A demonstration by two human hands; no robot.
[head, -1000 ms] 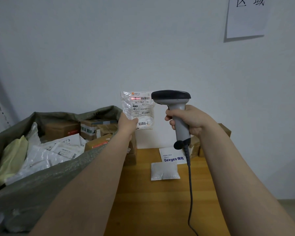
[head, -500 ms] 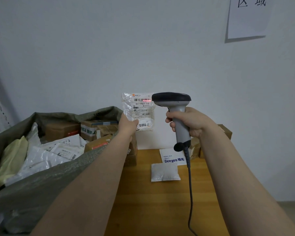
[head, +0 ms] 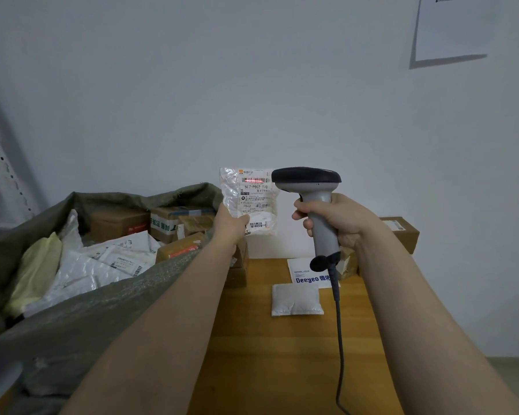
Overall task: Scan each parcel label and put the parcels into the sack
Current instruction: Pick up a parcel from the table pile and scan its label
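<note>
My left hand [head: 229,226] holds a small clear plastic parcel [head: 250,202] upright by its lower left corner, label facing me. A red scan line lies across the barcode at the label's top. My right hand [head: 339,218] grips the grey handle of a barcode scanner [head: 312,193], whose dark head sits just right of the parcel's top edge. The green-grey sack [head: 102,307] lies open at the left and holds several parcels: white mailers, a yellow bag and brown boxes.
On the wooden table [head: 282,354] lie a small white padded parcel [head: 295,299] and a white Deeyeo leaflet [head: 306,272]. Brown boxes [head: 399,233] stand against the wall at the back right. The scanner's cable [head: 339,339] hangs down over the table. A paper sign [head: 453,28] hangs on the wall.
The red scan line has shifted along the barcode. Both hands, parcel and scanner hold almost the same pose; the camera view has tilted slightly down.
</note>
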